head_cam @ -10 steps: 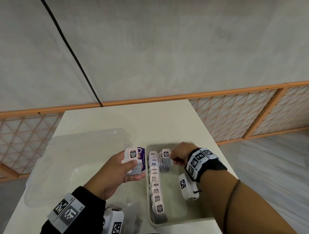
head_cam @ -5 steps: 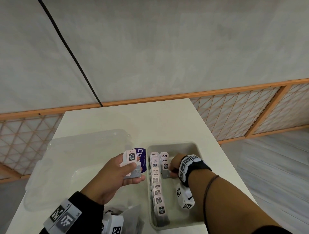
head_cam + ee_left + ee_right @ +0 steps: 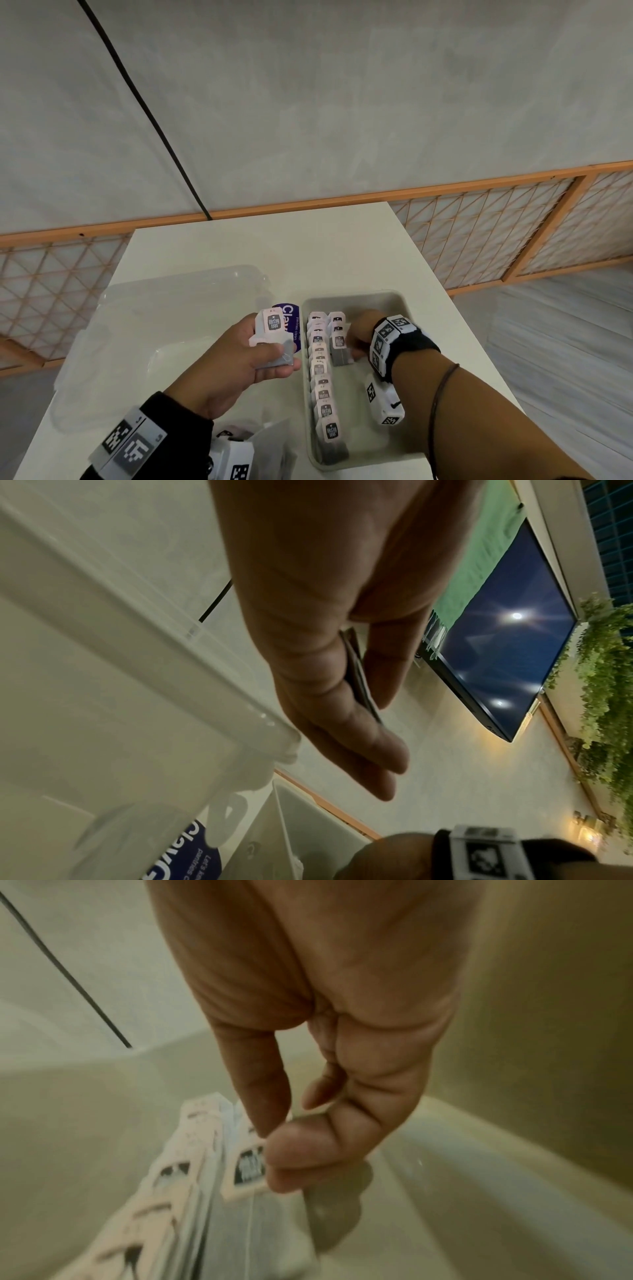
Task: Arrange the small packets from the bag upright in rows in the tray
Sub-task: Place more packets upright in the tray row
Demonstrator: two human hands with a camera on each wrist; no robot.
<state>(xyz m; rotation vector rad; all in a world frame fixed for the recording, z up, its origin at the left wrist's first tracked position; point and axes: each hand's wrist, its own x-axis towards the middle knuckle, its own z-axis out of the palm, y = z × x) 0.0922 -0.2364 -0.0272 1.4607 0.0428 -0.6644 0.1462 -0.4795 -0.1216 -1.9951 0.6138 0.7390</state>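
A beige tray (image 3: 394,301) on the white table holds a long row of upright tea packets (image 3: 322,380) along its left side and a short second row (image 3: 336,325) at the far end. My right hand (image 3: 359,337) is inside the tray, pinching the front packet of the second row (image 3: 339,349) by its white tag (image 3: 245,1169). My left hand (image 3: 260,353) hovers left of the tray and grips a small stack of packets (image 3: 272,334), seen edge-on between thumb and fingers (image 3: 359,674). The clear bag (image 3: 260,448) with more packets lies at the near edge.
A clear plastic lid or box (image 3: 164,329) with a purple label (image 3: 291,325) lies left of the tray. The table (image 3: 308,246) ends just right of the tray. An orange lattice fence (image 3: 513,233) runs behind the table.
My right hand has come down and toward me in the tray, setting its packet at the front of the second row. The left hand with its stack has stayed put.
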